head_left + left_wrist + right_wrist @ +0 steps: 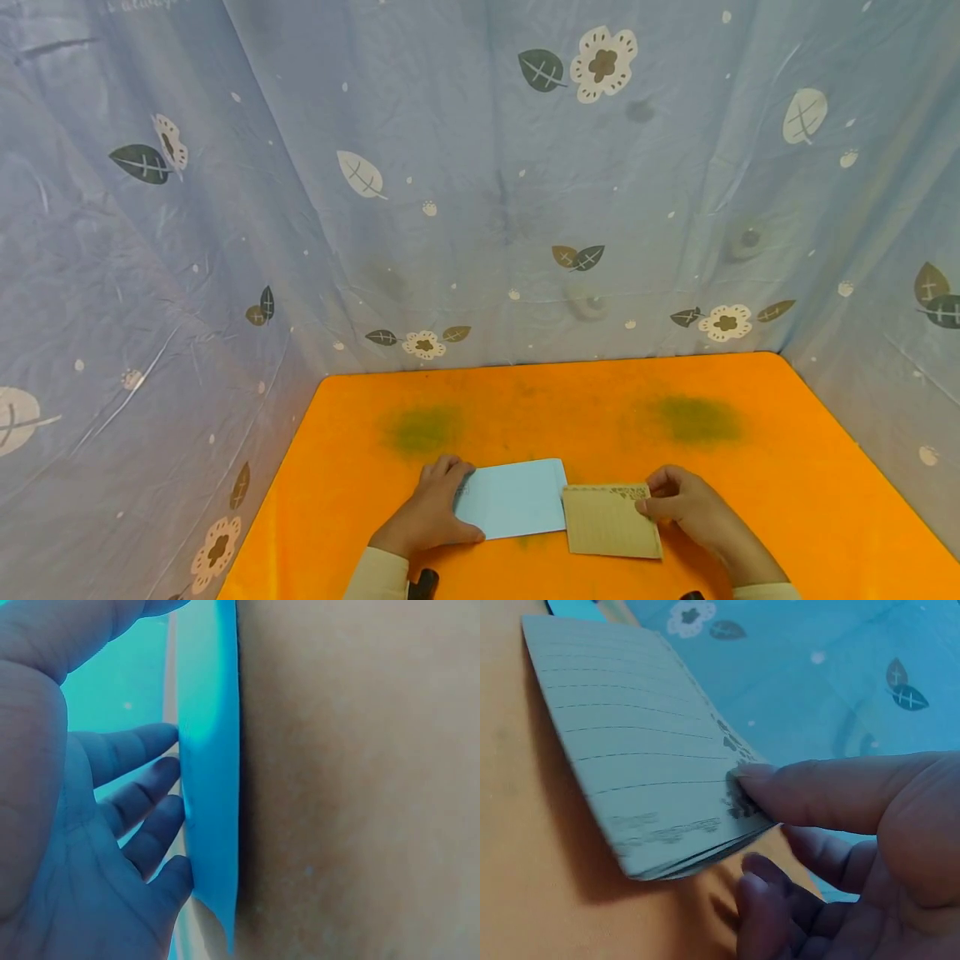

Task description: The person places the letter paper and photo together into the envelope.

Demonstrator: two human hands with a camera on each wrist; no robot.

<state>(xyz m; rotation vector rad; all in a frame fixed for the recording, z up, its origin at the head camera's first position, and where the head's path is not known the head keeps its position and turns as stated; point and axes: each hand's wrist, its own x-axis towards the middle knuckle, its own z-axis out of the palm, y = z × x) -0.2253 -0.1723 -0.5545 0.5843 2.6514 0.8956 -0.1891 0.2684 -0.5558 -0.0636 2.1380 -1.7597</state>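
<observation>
A light blue envelope-like paper (517,500) lies level above the orange table, with a fold line near its right end. My left hand (435,510) spans its left end, thumb at the near edge and fingers at the far corner. In the left wrist view, the fingertips touch the edge of the blue paper (214,750). A few cream lined note sheets (607,527) with a printed pattern are pinched at the upper right corner by my right hand (693,512). Layered edges of the note sheets (630,727) show in the right wrist view. Their left side meets the blue paper's right end.
The orange table (540,408) bears two greenish smudges toward its back. A pale blue curtain (480,183) printed with leaves and flowers closes off the back and both sides.
</observation>
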